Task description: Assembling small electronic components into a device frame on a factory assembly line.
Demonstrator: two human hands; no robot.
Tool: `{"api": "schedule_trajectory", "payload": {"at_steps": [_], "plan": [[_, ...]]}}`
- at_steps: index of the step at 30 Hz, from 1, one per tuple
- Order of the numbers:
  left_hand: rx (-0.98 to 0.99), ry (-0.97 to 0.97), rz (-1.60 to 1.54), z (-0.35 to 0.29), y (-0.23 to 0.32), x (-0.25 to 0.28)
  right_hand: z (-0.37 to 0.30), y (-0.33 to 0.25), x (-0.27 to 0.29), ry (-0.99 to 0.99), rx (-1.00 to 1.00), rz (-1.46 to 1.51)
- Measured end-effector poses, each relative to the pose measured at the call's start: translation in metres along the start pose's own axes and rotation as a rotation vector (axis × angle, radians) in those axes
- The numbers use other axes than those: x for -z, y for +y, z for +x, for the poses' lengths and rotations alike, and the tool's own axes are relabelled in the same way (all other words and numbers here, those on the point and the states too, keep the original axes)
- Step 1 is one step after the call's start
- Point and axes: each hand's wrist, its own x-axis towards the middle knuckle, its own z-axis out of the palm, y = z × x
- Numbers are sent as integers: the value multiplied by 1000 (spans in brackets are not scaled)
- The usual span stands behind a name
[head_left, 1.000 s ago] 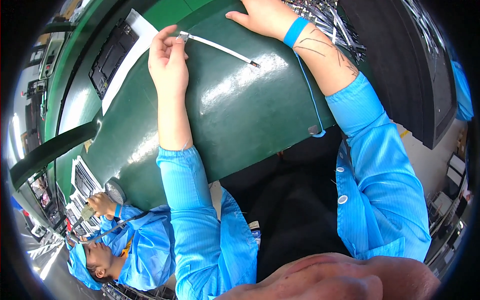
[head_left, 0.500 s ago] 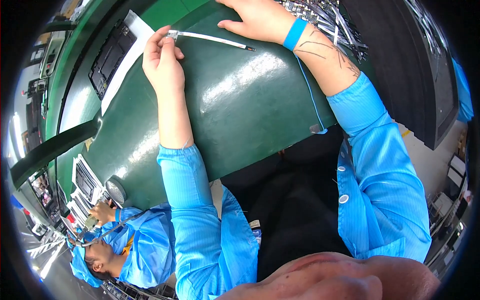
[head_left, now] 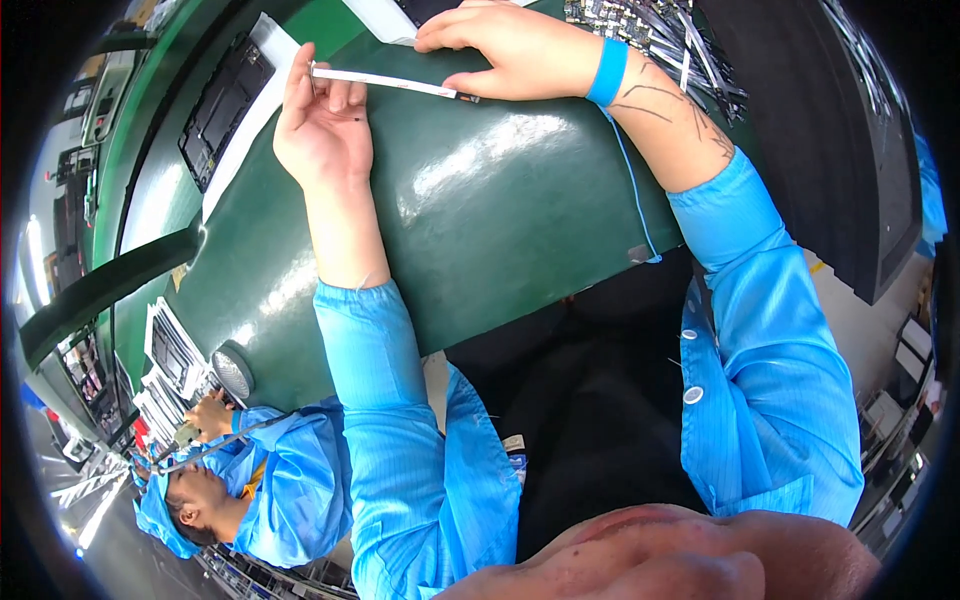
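Note:
My left hand is raised over the green table, palm turned up. Between its fingers it grips one end of a thin white ribbon cable with a dark tip. The strip reaches across toward my right hand, whose thumb is close to or touching the dark tip; I cannot tell which. The fingers of this hand stretch leftward, apart from the thumb, at the edge of a white sheet or tray bearing a dark panel. Both are partly cut off by the upper border.
A pile of ribbon cables lies beyond my right wrist, beside a black bin. A black frame part rests on white at left. A blue cord hangs from my wristband. A co-worker sits at lower left.
The white sheet or tray with the dark panel has come into view at the top, by my right fingers. My left hand has turned palm up, and the ribbon cable has shifted left.

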Motion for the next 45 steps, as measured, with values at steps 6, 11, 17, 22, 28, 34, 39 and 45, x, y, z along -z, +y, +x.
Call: {"api": "schedule_trajectory", "payload": {"at_steps": [6,11,17,22,28,34,39,45], "plan": [[181,-316,-204,-3,10,-4,-2,3,-36,-166,49,173],[249,-556,-388,-4,13,-16,-6,-12,-37,-225,38,217],[268,-468,-273,-14,10,-18,10,-2,-18,111,-293,618],[320,-491,-411,-13,3,-24,3,26,7,505,-416,-69],[274,-466,-370,-9,4,-25,3,27,-3,381,-353,-183],[190,-243,-211,-11,2,-32,3,30,-9,328,-316,-72],[200,-289,-131,-13,-3,-38,2,21,-2,277,-273,-119],[264,-387,-429,-2,-28,-23,7,12,0,191,-208,-171]]}}
